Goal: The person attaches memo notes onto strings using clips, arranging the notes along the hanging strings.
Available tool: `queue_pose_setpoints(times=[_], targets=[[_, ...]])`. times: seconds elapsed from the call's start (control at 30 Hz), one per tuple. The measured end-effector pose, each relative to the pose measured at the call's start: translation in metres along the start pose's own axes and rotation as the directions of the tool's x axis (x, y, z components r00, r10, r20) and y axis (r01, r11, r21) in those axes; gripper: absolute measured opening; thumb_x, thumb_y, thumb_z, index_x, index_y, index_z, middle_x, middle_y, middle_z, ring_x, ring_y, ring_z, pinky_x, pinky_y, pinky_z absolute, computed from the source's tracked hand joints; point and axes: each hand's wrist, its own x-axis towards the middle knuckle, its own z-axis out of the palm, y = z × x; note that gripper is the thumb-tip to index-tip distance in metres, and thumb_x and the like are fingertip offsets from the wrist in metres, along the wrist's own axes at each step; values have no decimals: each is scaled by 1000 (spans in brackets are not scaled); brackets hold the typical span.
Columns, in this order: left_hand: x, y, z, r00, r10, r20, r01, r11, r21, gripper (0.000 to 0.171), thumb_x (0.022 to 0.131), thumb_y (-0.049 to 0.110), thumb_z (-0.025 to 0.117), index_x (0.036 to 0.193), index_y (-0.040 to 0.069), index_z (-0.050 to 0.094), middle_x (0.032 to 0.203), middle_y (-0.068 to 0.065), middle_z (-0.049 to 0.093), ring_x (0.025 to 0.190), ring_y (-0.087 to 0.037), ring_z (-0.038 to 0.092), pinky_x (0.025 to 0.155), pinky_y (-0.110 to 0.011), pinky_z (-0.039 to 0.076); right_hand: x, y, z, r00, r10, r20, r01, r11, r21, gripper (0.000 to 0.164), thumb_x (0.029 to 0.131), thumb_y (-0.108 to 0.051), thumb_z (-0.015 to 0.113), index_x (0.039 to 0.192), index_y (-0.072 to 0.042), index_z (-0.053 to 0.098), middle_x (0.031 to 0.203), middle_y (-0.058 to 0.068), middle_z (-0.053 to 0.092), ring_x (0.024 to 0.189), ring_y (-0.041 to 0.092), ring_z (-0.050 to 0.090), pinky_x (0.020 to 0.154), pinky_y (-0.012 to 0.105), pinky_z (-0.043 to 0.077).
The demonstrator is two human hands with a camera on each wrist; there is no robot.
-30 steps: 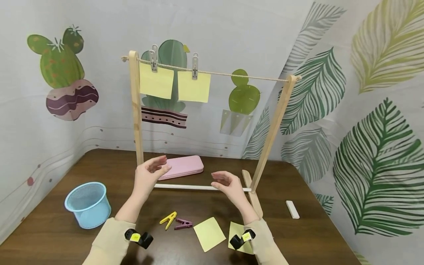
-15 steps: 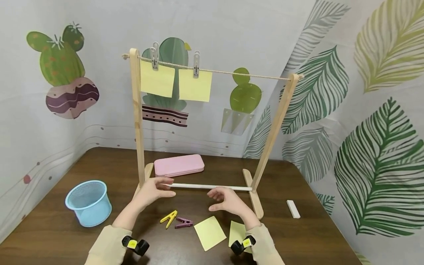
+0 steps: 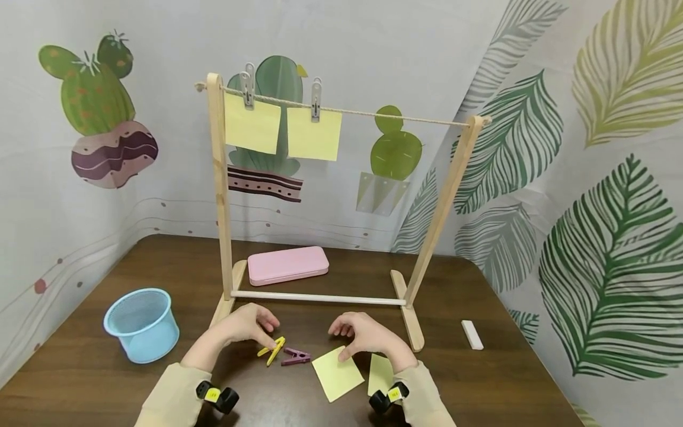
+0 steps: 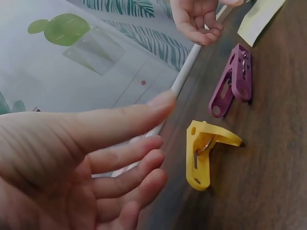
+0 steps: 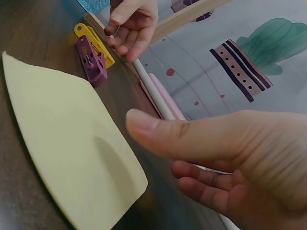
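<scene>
My left hand (image 3: 246, 327) hovers just behind the yellow clothespin (image 4: 200, 158), fingers relaxed and holding nothing. Beside that clothespin lies a purple one, the purple clothespin (image 3: 295, 356). My right hand (image 3: 368, 335) is over the far edge of a yellow paper square (image 5: 72, 139), its thumb apart from its fingers and nothing between them. A second yellow paper square (image 3: 380, 375) lies partly covered by the right wrist. Two more yellow sheets, a left sheet (image 3: 252, 126) and a right sheet (image 3: 313, 135), hang by metal clips from the rope (image 3: 395, 118).
The wooden frame (image 3: 221, 178) carrying the rope stands behind the hands, with a white crossbar (image 3: 320, 298) low between its legs. Behind it lies a pink case (image 3: 288, 265). A blue mesh basket (image 3: 144, 338) stands left; a white block (image 3: 472, 335) lies right.
Both hands have come down and nearer, from beside the frame's crossbar to just above the clothespins and paper. The clothespins and papers lie where they were.
</scene>
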Motion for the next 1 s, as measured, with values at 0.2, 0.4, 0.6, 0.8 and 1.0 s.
queue_pose_setpoints(times=[0.2, 0.4, 0.6, 0.8, 1.0], targets=[[-3, 1, 5, 999, -40, 18, 38, 997, 71, 32, 62, 3, 90, 87, -3, 70, 76, -5, 64, 70, -13, 56, 62, -27, 47, -1, 0, 3, 999, -37, 36, 40, 995, -95, 49, 60, -17, 93, 102, -9, 70, 95, 1, 66, 87, 7, 53, 80, 19, 45], [-3, 1, 8, 998, -46, 33, 43, 995, 92, 30, 62, 4, 90, 83, -1, 69, 74, -3, 63, 67, -11, 55, 59, -24, 47, -2, 2, 6, 996, -56, 68, 67, 983, -171, 46, 58, -20, 93, 96, -12, 70, 89, -2, 61, 86, 3, 48, 81, 16, 40], [-1, 0, 11, 999, -41, 33, 39, 996, 84, 29, 64, 8, 90, 82, 0, 68, 74, -2, 62, 67, -11, 55, 59, -25, 47, -3, 5, 6, 996, -65, 61, 74, 983, -171, 38, 61, -19, 92, 91, -11, 71, 87, -2, 62, 83, 2, 46, 78, 17, 40], [0, -3, 12, 998, -58, 26, 56, 997, 52, 28, 64, 3, 88, 82, -1, 68, 74, -3, 63, 65, -11, 57, 58, -25, 48, -2, 5, 5, 998, -53, 36, 58, 985, -163, 38, 60, -18, 92, 89, -11, 69, 86, -1, 63, 82, 5, 49, 77, 18, 42], [2, -4, 12, 997, -64, 32, 63, 998, 29, 27, 64, 0, 86, 83, -2, 67, 73, -3, 64, 64, -11, 57, 58, -26, 48, -3, 5, 4, 999, 51, -13, -52, 996, -73, 37, 63, -7, 90, 86, -11, 61, 81, -5, 59, 75, 4, 52, 70, 19, 45]])
